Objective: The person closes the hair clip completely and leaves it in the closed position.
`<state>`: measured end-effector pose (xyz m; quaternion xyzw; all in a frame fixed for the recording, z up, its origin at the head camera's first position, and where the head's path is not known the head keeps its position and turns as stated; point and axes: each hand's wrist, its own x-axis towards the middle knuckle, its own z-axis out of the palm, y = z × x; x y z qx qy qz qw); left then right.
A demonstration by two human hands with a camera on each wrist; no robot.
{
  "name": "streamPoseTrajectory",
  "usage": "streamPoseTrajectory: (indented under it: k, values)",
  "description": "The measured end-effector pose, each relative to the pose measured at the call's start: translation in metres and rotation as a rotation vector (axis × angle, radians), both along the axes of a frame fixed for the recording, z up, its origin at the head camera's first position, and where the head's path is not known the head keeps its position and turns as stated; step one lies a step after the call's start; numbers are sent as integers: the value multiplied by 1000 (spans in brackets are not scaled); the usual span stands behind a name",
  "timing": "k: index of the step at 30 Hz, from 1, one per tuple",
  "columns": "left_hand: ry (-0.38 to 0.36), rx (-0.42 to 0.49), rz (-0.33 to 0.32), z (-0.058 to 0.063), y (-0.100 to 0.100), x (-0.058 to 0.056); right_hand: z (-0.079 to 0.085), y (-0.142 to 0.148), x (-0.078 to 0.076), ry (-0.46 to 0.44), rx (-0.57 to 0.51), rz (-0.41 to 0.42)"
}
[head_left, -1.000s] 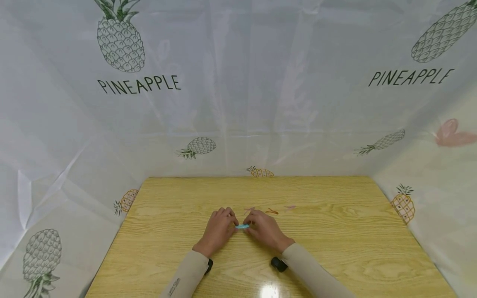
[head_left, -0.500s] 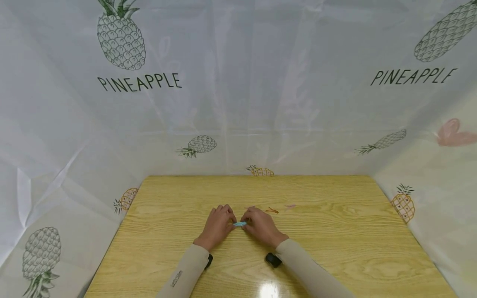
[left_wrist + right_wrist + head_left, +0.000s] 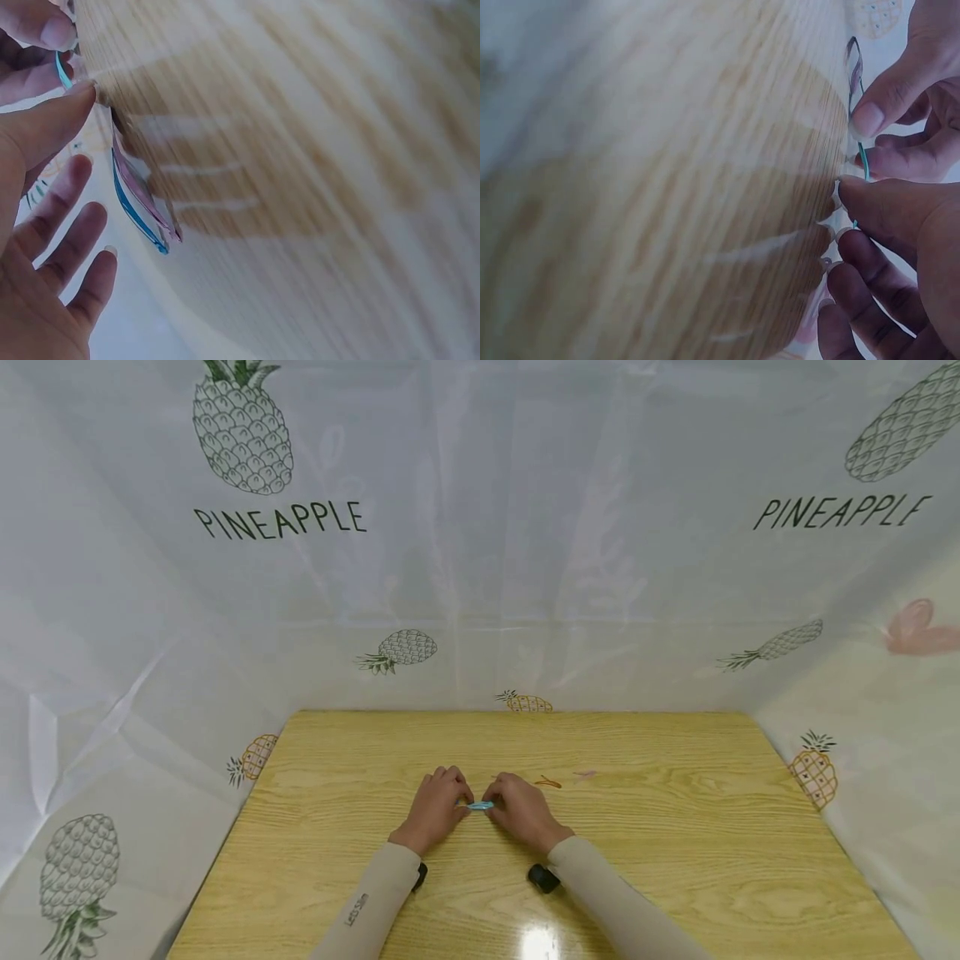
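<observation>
Between both hands, over the middle of the table, is a thin light-blue hair clip (image 3: 480,806). My left hand (image 3: 437,806) pinches its left end between thumb and index finger; the other fingers spread in the left wrist view. At the other end, my right hand (image 3: 522,810) pinches it with thumb and fingertips. The clip shows as a narrow teal edge (image 3: 865,162) in the right wrist view, partly covered by fingers. Beside the left hand, a darker blue strip (image 3: 135,214) and a pink strip (image 3: 142,187) lie close together, their upper ends near the thumb.
An orange V-shaped clip (image 3: 549,782) and a pink clip (image 3: 585,774) lie on the wooden table (image 3: 675,827) beyond the right hand. A white pineapple-print sheet (image 3: 480,568) rises behind the table and along both sides.
Both hands have shifted slightly left and away from the body with the light-blue clip still between them. The right wrist has moved inward. A bit of blue now shows beside the left fingers.
</observation>
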<state>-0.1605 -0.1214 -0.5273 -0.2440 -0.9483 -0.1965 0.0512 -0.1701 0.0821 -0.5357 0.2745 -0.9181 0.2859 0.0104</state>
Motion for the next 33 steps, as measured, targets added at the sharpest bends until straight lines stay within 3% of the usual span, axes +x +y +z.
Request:
streamPoseTrajectory:
  k: [9, 26, 33]
  values:
    - [-2, -3, 29, -1, 0, -4, 0, -4, -3, -2, -15, -25]
    - [-13, 10, 44, 2, 4, -2, 1, -4, -3, 13, -36, -56]
    - [25, 6, 96, 3, 4, -1, 7, 10, -2, 29, -89, -153]
